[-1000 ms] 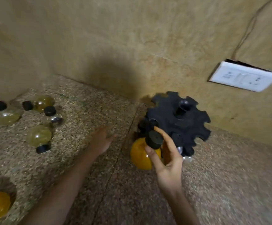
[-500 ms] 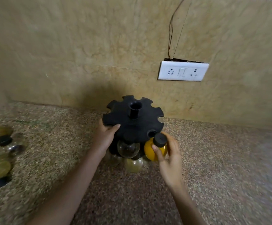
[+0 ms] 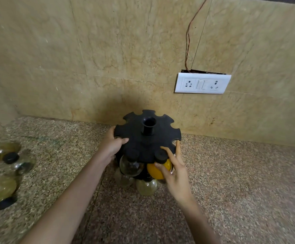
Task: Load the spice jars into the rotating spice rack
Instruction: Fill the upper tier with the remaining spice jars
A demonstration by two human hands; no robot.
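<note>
Your left grip point(image 3: 113, 147) clasps the rack point(image 3: 147, 138), your right grip point(image 3: 176, 173) holds the jar point(image 3: 158, 170) slotted (centre frame); next, release and fetch another.

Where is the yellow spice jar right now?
Head view, centre: the yellow spice jar hangs in a front-right slot of the black rotating spice rack, right of a clear jar, held by the right hand.
</note>
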